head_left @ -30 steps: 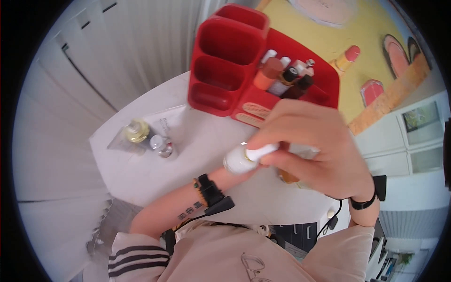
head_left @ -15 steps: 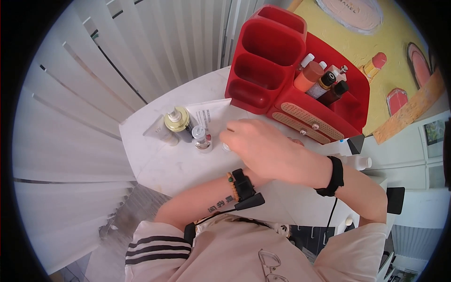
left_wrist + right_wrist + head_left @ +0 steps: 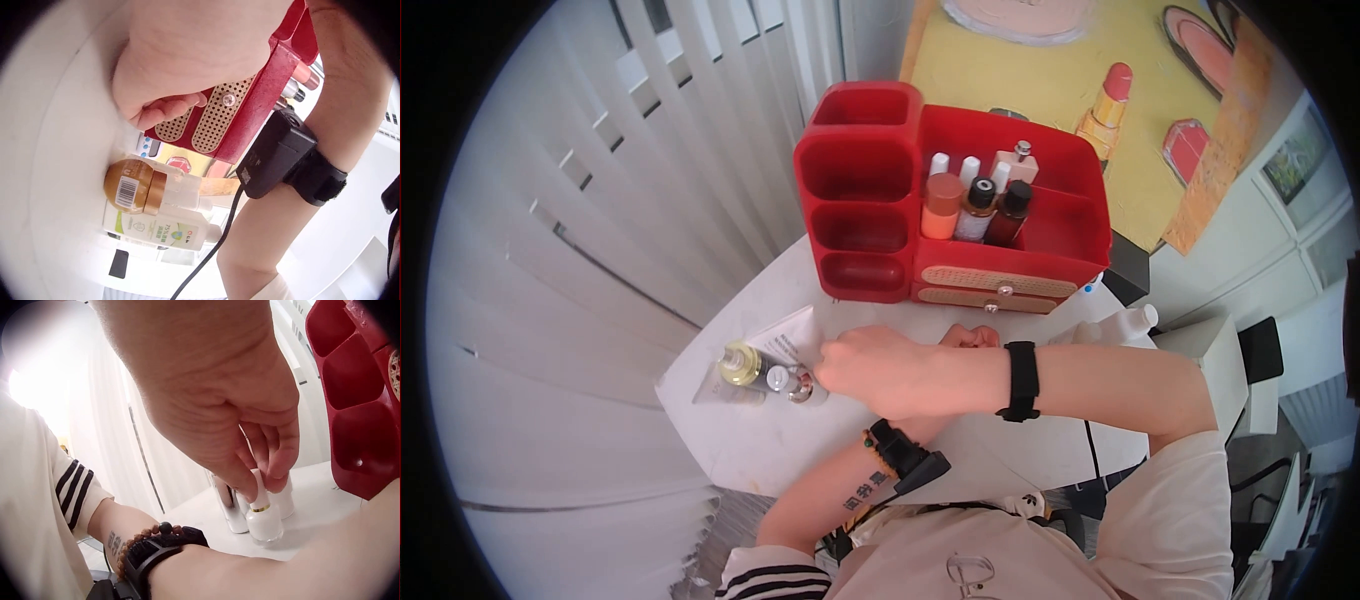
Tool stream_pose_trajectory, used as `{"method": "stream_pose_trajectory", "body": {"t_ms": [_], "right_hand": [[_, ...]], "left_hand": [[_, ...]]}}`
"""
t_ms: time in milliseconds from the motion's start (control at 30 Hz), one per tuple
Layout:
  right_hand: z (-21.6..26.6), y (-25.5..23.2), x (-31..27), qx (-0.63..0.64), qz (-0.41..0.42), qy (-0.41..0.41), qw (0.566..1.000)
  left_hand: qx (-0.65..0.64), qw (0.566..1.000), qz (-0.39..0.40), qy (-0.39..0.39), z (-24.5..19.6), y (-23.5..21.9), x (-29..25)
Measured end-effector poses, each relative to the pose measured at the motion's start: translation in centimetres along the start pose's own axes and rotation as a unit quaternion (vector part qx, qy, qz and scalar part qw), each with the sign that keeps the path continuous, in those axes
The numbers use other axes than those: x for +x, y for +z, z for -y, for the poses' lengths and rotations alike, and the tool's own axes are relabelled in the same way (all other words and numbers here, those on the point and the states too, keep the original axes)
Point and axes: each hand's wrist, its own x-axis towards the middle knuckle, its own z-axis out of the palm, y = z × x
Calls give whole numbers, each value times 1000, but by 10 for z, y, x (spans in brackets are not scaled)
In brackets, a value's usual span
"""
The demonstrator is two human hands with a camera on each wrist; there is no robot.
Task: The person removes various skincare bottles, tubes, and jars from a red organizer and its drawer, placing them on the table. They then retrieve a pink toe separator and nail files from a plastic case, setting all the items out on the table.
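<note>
Right hand: while the head view hides what sits under the right hand, the right wrist view shows thumb and fingers pinching the white cap of the small white bottle; grip narrow.
White bottle: upright or nearly so, at the tabletop, gold ring under the cap; just beside the silver bottle.
Left hand: the left hand is low by the drawers, fingers loosely curled, nothing seen in them; palm inside hidden.
Arms: crossed, right over left in head view.
Left cluster: yellow-topped bottle, silver bottle and white tube close together, clearest in head view.
Red organizer: the red organizer stands at the back; orange bottle, glittery bottle, dark bottle, white caps and pink bottle inside, seen from above in head view.
Left wrist view only: amber bottle with barcode legible as such, next to green-labelled bottle; head view barely shows that group behind the right forearm.
</note>
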Motion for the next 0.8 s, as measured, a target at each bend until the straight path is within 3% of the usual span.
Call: {"method": "stream_pose_trajectory", "body": {"t_ms": [167,233,333,467,533,567,600,667,733,800], "right_hand": [[-3,6,-2,-9,-29,-19,999],[-2,3,-3,-41,-50,-42,997],[6,-24,-16,-60,-94,-76,991],[16,-136,-62,-156,-123,-77,977],[-3,-177,-78,-89,-268,8,959],[-15,-198,-86,-60,-262,86,959],[-30,-217,-95,-31,-255,163,953],[-94,-222,-113,-223,-261,102,933],[-129,-218,-124,-162,-135,170,963],[-139,-204,-124,-132,-105,179,969]], "left_hand": [[-38,998,48,16,-11,5,-1],[-6,993,-41,-113,-34,18,2],[-75,986,-39,-141,-24,13,11],[-226,953,-56,-195,4,-2,18],[-302,925,-67,-220,12,-2,20],[-285,920,-125,-236,4,9,23],[-285,921,-123,-235,4,10,23],[-280,921,-122,-240,4,8,24],[-274,923,-119,-241,3,9,25],[-270,925,-117,-241,2,9,25]]}}
